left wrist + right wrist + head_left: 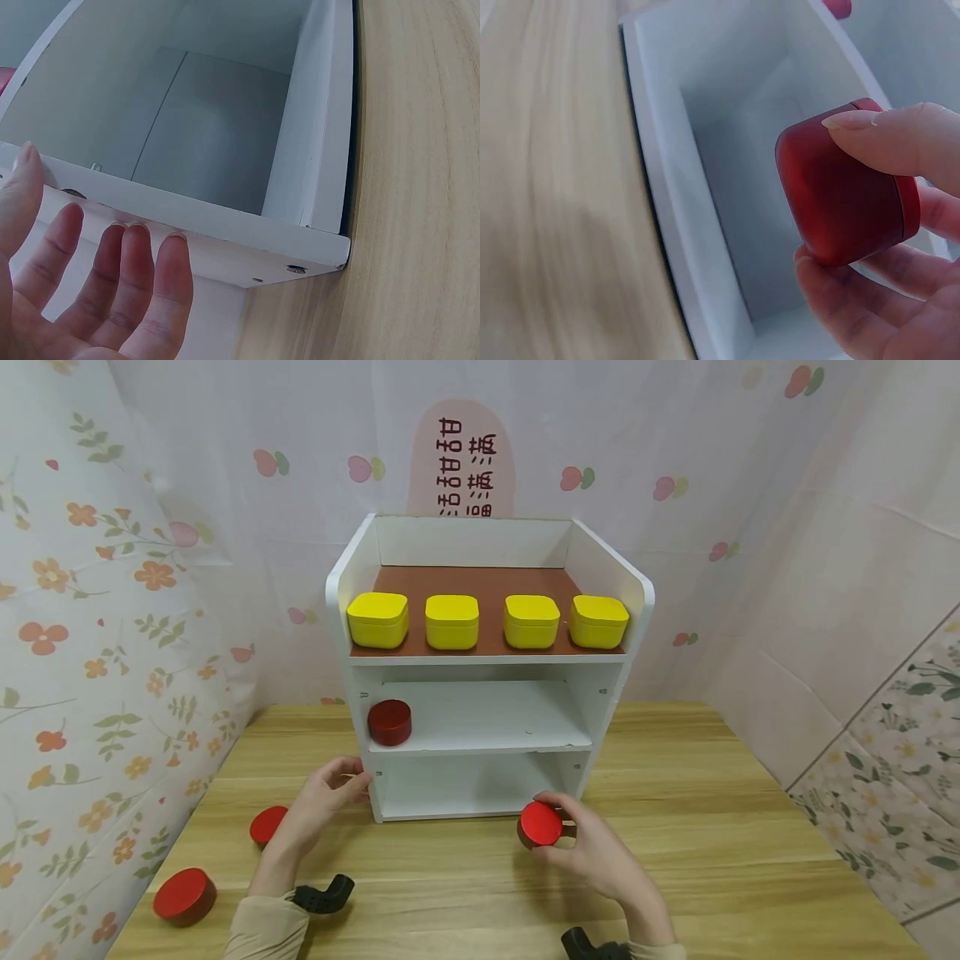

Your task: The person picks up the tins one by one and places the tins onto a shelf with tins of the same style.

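My right hand (588, 847) holds a round red lidded box (539, 824) between thumb and fingers, in front of the bottom shelf's right end. In the right wrist view, the thumb lies across one side of the red box (840, 187) and the fingers support the other. At the left side panel of a white shelf unit (480, 664) is my left hand (326, 797). Its fingers (161, 300) lie along the outer side, fairly straight, with the thumb by the front edge. Another round red box (390, 723) stands at the left end of the middle shelf.
Several yellow boxes (452, 622) stand in a row on the brown top shelf. Left of the unit, one red box (267, 826) is partly behind my left forearm, and another red box (185, 897) lies nearer on the wooden table (697, 827). Patterned curtains (225, 485) hang behind.
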`<state>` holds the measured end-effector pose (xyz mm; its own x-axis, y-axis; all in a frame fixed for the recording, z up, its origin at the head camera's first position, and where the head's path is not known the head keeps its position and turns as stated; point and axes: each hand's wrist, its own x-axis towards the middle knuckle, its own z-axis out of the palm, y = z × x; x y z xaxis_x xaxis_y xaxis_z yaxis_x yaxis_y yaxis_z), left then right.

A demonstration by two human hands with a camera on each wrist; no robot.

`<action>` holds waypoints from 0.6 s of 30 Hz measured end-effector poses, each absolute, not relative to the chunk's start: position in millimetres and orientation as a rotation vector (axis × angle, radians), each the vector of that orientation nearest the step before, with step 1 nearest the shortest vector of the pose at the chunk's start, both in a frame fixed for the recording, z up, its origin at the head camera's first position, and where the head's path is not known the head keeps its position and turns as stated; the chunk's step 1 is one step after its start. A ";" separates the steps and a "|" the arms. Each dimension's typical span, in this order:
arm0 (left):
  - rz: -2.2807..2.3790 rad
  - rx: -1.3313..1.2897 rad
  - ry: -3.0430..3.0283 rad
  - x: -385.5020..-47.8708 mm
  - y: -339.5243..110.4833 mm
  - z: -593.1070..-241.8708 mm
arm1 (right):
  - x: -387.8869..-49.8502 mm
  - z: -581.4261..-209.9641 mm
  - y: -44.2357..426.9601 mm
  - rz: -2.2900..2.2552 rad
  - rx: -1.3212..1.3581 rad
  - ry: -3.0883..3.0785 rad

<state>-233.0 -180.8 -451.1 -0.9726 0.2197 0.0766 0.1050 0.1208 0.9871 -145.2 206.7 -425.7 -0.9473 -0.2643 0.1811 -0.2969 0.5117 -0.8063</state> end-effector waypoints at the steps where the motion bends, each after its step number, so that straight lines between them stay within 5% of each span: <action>1: 1.998 0.338 2.285 -232.8 -181.2 -451.0 | -146.1 -423.9 204.8 1.440 0.510 -2.698; 18: 2.015 0.343 2.270 -233.7 -181.4 -452.8 | -161.7 -381.7 173.4 1.284 0.672 -2.657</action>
